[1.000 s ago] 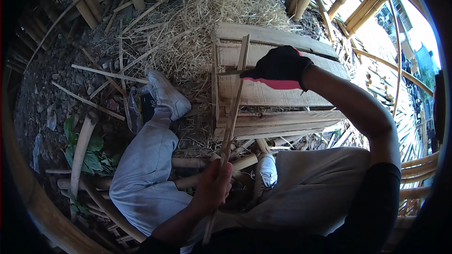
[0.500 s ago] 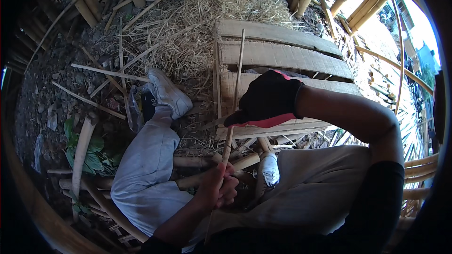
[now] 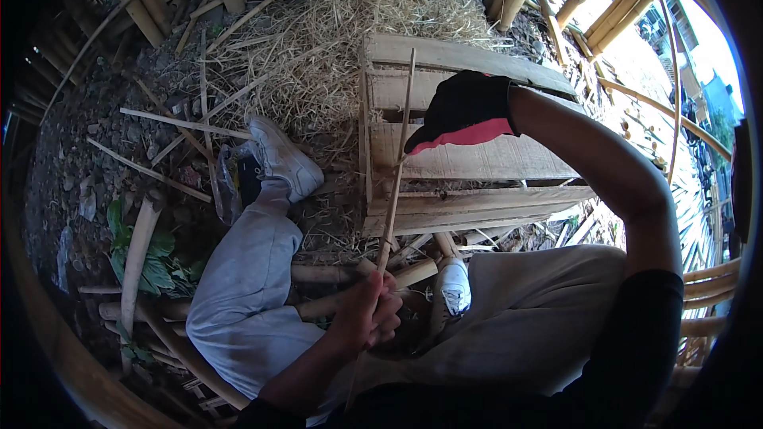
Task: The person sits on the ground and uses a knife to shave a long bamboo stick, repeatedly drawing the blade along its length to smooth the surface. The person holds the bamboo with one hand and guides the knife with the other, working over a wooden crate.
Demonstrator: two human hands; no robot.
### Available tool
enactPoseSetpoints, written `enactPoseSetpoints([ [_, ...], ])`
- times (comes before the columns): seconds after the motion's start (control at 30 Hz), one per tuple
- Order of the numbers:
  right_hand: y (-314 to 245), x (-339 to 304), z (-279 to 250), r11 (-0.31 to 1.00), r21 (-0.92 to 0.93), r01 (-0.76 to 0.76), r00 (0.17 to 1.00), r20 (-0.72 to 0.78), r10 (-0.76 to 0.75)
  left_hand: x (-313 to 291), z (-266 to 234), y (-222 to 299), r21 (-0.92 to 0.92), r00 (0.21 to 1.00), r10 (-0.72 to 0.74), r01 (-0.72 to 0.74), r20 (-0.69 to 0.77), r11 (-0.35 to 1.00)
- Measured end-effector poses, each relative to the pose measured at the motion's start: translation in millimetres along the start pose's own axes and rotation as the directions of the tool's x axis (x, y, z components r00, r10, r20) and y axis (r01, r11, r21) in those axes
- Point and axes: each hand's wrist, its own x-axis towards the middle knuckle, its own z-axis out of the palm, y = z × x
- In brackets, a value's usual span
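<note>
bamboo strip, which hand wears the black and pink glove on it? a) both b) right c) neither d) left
b: the right hand wears the black and pink glove and pinches the bamboo strip partway up, while the bare left hand grips it lower down.

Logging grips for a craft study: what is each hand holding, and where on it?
Left hand grips a thin bamboo strip near its lower end; gloved right hand holds it farther up.
</note>
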Motion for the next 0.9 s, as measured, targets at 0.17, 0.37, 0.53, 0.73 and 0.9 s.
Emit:
enactPoseSetpoints([
  [0.17,-49.1,-10.5,-17.1,0.980,-0.200,-0.020,0.999,0.033,0.028,-5.2,-10.7,-0.4,-0.082,0.999,-0.007,0.011,0.043,0.997],
  [0.37,-30.6,-14.3,2.7,0.979,-0.203,0.014,0.995,-0.098,-0.034,0.2,-7.9,0.2,-0.054,1.000,0.003,-0.002,0.022,0.999],
  [0.53,-70.7,-26.0,6.6,0.993,-0.117,0.025,0.998,-0.058,-0.032,-4.4,-13.2,1.2,-0.054,0.998,0.043,-0.040,0.043,0.998],
  [0.73,-47.1,-10.9,-3.3,0.988,-0.123,-0.089,0.996,-0.016,0.088,-2.5,-10.3,1.2,-0.106,1.000,0.015,-0.012,0.023,0.994],
  [0.9,-63.1,-18.1,16.2,0.987,-0.138,0.082,0.988,-0.120,-0.099,-5.9,-7.1,2.4,-0.030,1.000,0.023,-0.023,0.006,0.999],
])
